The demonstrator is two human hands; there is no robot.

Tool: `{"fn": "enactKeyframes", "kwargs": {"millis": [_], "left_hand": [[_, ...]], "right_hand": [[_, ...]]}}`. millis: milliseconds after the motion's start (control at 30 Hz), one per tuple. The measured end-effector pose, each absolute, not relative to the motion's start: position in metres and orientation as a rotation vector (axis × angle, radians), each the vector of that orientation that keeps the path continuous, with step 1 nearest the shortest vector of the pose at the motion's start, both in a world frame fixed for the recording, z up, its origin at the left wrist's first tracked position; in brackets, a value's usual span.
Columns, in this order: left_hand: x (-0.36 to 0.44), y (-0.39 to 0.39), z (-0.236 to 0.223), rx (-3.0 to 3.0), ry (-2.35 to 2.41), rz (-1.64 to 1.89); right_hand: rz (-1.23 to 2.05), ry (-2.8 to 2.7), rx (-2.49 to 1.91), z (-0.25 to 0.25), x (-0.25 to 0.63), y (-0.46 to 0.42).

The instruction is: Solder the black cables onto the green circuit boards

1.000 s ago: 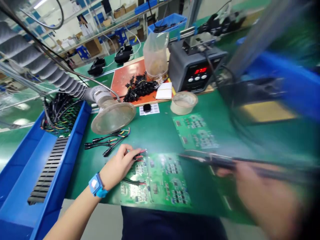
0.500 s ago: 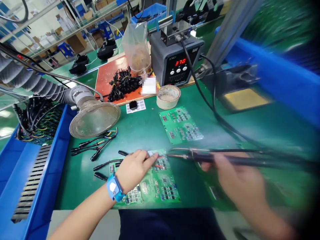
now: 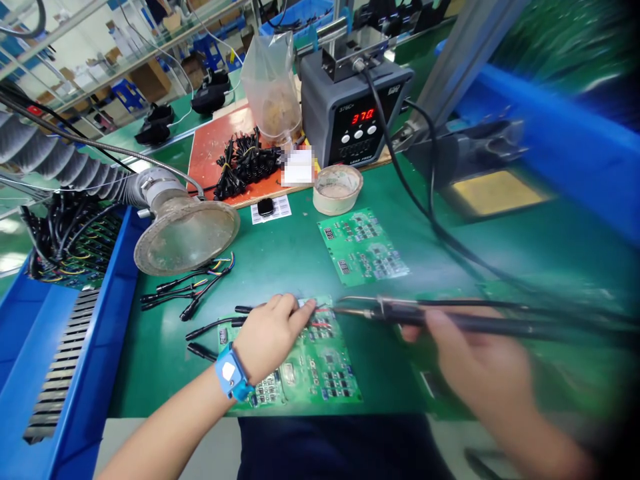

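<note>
Green worktop [image 3: 280, 260] in a factory room with shelving behind, left grip [image 3: 273, 333] pinching wires on a circuit board [image 3: 320, 367], right grip [image 3: 475, 367] clenched around a soldering iron [image 3: 450, 319].

Right hand [image 3: 475, 363]: motion-blurred, grip on soldering iron [image 3: 450, 320] indistinct. Left hand [image 3: 273, 333]: covers part of circuit board [image 3: 320, 373]; held wire ends hidden. White card [image 3: 298, 167]: pixelated, unreadable. Blue bin [image 3: 60, 347]: cut by left edge.
</note>
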State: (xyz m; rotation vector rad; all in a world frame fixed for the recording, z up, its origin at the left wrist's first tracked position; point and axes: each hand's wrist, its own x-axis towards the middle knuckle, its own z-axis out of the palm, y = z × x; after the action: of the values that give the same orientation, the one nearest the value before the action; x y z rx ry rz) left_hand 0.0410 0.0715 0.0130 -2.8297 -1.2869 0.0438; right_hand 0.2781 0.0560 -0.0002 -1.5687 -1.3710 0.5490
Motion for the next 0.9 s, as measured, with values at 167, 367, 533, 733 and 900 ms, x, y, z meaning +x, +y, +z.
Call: {"fn": "enactKeyframes", "kwargs": {"millis": [167, 367, 533, 733, 900], "left_hand": [[0.0418, 0.0716, 0.0113, -2.823, -1.289, 0.054], [0.0421, 0.0716, 0.01, -2.816, -1.291, 0.08], [0.0431, 0.0721, 0.0095, -2.803, -1.287, 0.087], [0.0433, 0.0722, 0.0095, -2.808, -1.285, 0.086], [0.0424, 0.0721, 0.0099, -2.813, -1.285, 0.096]], "right_hand": [[0.509, -1.405, -1.539, -0.0013, 0.2783, 0.0565], [0.478, -1.447, -1.494, -0.0043, 0.2793, 0.0561], [0.503, -1.471, -1.422, -0.0092, 0.28, 0.0541], [0.453, -1.383, -1.412, -0.0066, 0.2813, 0.0516], [0.449, -1.291, -1.525, -0.0059, 0.2811, 0.0543]]}}
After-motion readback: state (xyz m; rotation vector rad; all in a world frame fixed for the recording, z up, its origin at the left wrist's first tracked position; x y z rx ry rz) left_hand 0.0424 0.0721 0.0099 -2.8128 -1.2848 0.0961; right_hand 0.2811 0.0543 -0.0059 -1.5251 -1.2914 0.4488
